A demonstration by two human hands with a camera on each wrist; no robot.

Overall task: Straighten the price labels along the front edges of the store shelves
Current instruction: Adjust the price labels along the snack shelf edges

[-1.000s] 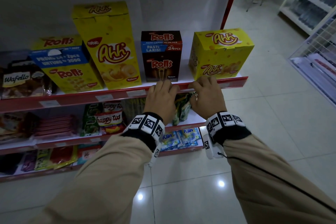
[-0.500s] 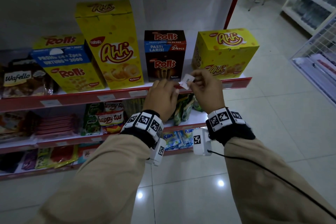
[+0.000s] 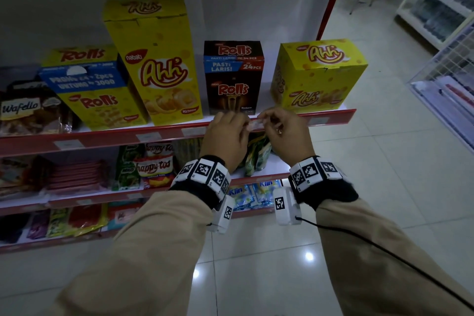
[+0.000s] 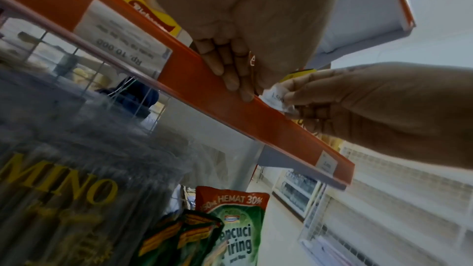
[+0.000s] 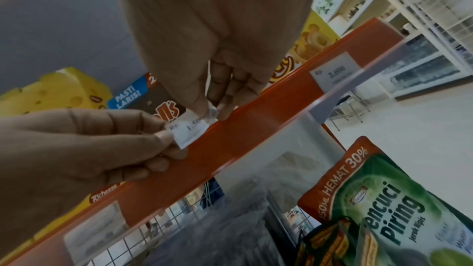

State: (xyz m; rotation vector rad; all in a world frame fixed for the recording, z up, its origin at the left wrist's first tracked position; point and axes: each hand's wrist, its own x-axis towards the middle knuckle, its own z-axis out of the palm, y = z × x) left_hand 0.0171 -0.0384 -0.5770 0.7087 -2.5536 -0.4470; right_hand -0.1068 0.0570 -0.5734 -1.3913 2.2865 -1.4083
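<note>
Both hands meet at the front edge of the top shelf: the left hand (image 3: 225,136) pinches one end of a small white price label (image 3: 256,123) between thumb and finger, and the right hand (image 3: 287,133) pinches the other end. Half a second ago the label was held tilted and raised above the rail; now it lies level, lowered against the upper lip of the red shelf strip (image 3: 331,117) (a second ago both hands lay flat on that strip). From the right wrist, the label (image 5: 189,128) shows "Rp. 1.50…", partly covered by a fingertip. Just behind stands the brown Rolls box (image 3: 233,77), with a yellow Ahh box (image 3: 318,74) to its right. Another label (image 5: 335,73) sits in the strip further right.
</note>
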